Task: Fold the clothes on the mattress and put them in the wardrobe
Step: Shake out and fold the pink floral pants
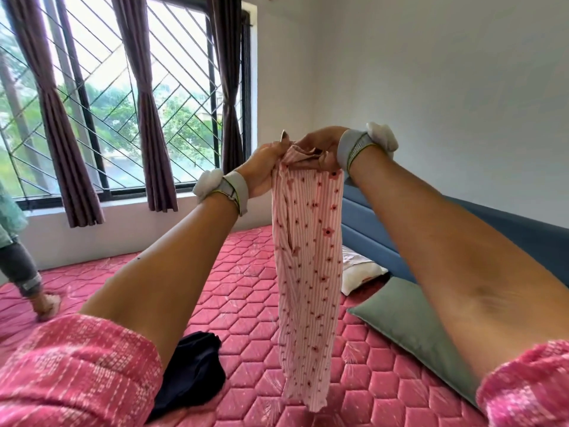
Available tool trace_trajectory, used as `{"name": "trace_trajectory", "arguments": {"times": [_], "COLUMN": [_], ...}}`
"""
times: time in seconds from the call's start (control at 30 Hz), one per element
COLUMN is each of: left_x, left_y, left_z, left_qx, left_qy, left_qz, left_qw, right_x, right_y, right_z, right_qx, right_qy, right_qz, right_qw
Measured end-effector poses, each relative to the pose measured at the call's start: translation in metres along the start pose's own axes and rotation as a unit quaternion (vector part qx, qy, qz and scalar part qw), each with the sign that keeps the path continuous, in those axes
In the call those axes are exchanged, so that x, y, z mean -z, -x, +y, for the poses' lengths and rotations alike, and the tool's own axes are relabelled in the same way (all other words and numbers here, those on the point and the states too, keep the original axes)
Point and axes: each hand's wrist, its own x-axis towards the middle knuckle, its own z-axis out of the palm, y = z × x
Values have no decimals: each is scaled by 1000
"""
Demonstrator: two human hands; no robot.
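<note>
Head view:
Left hand: the left hand [264, 167] is raised at arm's length above the mattress, and its fingers are curled round the top edge of the pink garment, which is gripped on its left side.
Right hand: the right hand [320, 149] is held just beside the left one, touching the same bunched top edge; the cloth is pinched between its thumb and fingers.
Wrists: a grey wristband [237, 192] with a white padded piece is worn on the left wrist, and a like one [354, 151] on the right.
Pink garment: the pink garment [308, 257], striped and printed with small red flowers, is hung straight down from both hands in a long narrow fall; its lower hem is seen close over the mattress, though contact cannot be told.
Mattress: the mattress [246, 288] is covered in pink quilted hexagons.
Dark garment: a dark navy garment [191, 371] is left crumpled near the mattress's near edge, partly hidden by the left sleeve.
Cushions: a green cushion [412, 328] is laid by the right edge, against the blue headboard [363, 217], with a white pillow [360, 266] just beyond it.
Far side: a barred window [107, 97] with brown curtains is seen past the far edge.
Left edge: another person's leg [27, 272] is caught there.
</note>
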Motion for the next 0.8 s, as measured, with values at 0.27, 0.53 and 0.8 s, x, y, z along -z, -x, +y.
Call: {"name": "trace_trajectory", "arguments": {"times": [0.27, 0.53, 0.8], "left_x": [5, 8, 18], "left_y": [-8, -13, 4], "left_z": [10, 13, 9], "left_qx": [-68, -53, 6], "left_qy": [-149, 14, -17], "left_qz": [-12, 2, 25], "left_qw": [986, 998, 1000], "right_x": [0, 13, 14], "right_y": [13, -7, -7], "right_z": [-11, 36, 28], "right_qx": [41, 421, 358], "right_qy": [-116, 480, 543], "right_qz": [69, 470, 249], "right_qw": [990, 610, 718]}}
